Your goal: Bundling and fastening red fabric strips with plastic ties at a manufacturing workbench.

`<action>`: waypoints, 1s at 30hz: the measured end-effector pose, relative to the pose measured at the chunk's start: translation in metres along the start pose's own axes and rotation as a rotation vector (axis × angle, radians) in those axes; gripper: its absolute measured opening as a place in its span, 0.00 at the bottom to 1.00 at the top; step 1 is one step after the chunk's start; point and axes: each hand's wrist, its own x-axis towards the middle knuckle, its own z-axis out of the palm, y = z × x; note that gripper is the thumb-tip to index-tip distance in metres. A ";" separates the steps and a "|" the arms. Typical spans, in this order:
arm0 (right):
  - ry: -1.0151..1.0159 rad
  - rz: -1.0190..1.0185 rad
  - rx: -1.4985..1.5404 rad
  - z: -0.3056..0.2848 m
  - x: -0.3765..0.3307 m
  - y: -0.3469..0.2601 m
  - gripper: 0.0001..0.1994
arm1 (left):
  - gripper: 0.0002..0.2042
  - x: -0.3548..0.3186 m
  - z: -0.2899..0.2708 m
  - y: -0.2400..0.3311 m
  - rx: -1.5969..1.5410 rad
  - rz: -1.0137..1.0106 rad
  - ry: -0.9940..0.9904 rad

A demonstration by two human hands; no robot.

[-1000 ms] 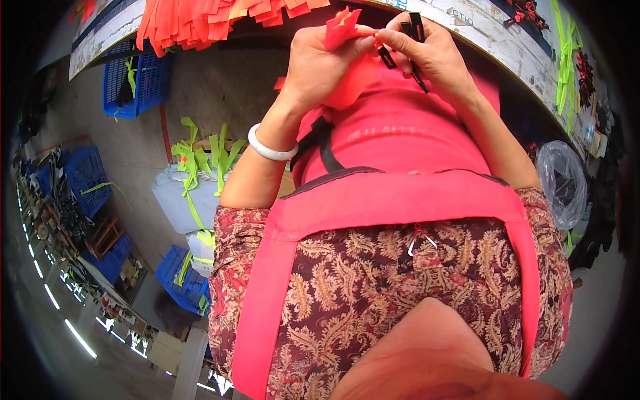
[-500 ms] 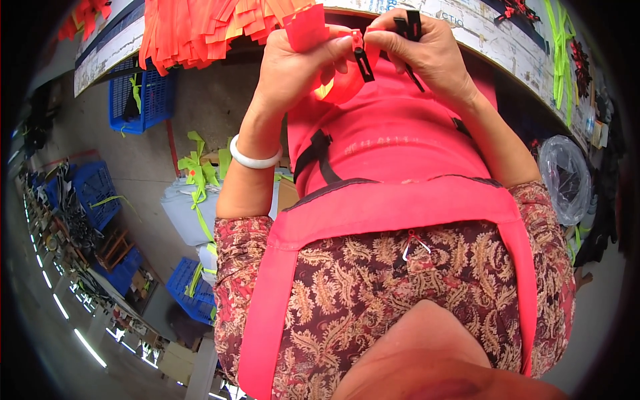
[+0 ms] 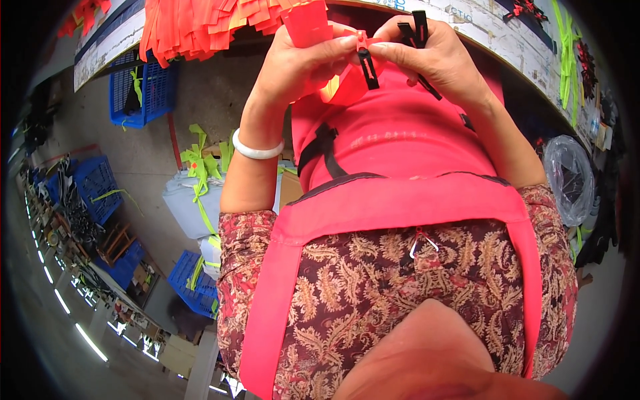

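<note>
step: fitting black clip [image 3: 367,65] onto red strap [image 3: 308,25] | left hand [image 3: 300,63] pinched shut on strap, 11 o'clock | right hand [image 3: 430,60] closed on spare black clips [image 3: 413,30], 1 o'clock | next: likely needs steady press at clip

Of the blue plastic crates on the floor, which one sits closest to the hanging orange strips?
The blue crate at upper left, directly under the orange strips hanging off the workbench edge. The other blue crates stand lower left, farther along the floor.

Matt orange cloth strip [image 3: 308,27], glossy black plastic clip [image 3: 367,67], smooth white bangle [image 3: 257,151].
</note>
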 end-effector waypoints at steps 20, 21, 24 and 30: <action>0.170 -0.201 0.091 0.010 0.007 0.016 0.07 | 0.08 -0.007 0.010 -0.004 0.221 0.138 0.071; 0.199 -0.276 0.004 0.012 0.006 0.015 0.07 | 0.07 -0.008 0.012 -0.007 0.251 0.200 0.080; 0.079 -0.199 0.064 0.011 -0.001 0.008 0.08 | 0.06 -0.011 0.015 -0.014 0.264 0.256 0.115; 0.088 -0.718 -0.180 0.015 0.005 0.012 0.09 | 0.07 -0.013 0.019 -0.020 0.360 0.511 0.125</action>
